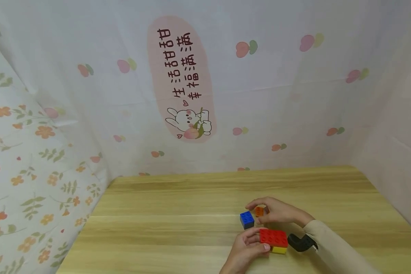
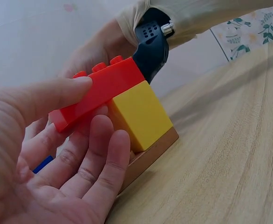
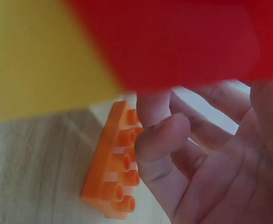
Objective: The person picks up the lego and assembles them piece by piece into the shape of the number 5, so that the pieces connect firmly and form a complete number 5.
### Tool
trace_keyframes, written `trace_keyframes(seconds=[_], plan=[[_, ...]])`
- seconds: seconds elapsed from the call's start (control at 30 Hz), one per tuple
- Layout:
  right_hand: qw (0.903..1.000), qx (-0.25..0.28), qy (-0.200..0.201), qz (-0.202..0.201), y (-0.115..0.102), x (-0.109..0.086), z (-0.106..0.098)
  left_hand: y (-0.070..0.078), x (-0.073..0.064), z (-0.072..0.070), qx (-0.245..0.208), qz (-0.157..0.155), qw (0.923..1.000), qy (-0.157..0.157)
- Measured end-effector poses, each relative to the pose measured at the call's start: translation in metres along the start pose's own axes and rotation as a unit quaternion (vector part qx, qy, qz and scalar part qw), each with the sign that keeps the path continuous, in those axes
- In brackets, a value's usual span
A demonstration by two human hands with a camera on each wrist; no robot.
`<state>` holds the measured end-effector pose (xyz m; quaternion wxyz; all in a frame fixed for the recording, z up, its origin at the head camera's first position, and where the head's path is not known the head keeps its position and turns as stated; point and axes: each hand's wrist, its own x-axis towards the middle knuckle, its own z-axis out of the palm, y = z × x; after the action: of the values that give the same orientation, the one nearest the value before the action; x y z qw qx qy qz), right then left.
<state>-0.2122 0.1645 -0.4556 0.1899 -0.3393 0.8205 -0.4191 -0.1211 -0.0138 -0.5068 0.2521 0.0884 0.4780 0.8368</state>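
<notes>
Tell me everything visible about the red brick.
The red brick is a rectangular, smooth, plastic-looking block with round studs on its upper face. It lies stud side up on the yellow brick, its left end overhanging. The left hand holds that end, thumb against its side, some fingers below.

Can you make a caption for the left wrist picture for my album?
A left hand holds a red brick on a yellow block.

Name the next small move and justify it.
Probably close the fingers of the right hand on the orange brick: the head view shows it in the gap between thumb and fingers, no firm grip is clear, and the left hand holds the red brick.
</notes>
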Motion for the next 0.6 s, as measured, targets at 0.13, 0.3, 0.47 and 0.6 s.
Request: trace_keyframes(seconds=[0.13,0.3,0.47,0.6], plan=[[0.9998,0.008,-0.015,0.009,0.005,0.003,0.001,0.001,0.000,0.000,0.009,-0.001,0.9999,-0.006],[0.9996,0.015,-0.023,0.005,0.012,0.004,0.004,0.001,0.001,-0.001,0.010,-0.010,0.9999,-0.010],[0.9998,-0.015,0.001,-0.010,0.016,0.007,0.009,0.001,0.000,0.000,0.008,-0.007,0.9998,-0.014],[0.9993,-0.030,0.017,-0.010,0.016,0.009,0.011,0.001,0.000,-0.001,0.010,-0.001,0.9998,-0.015]])
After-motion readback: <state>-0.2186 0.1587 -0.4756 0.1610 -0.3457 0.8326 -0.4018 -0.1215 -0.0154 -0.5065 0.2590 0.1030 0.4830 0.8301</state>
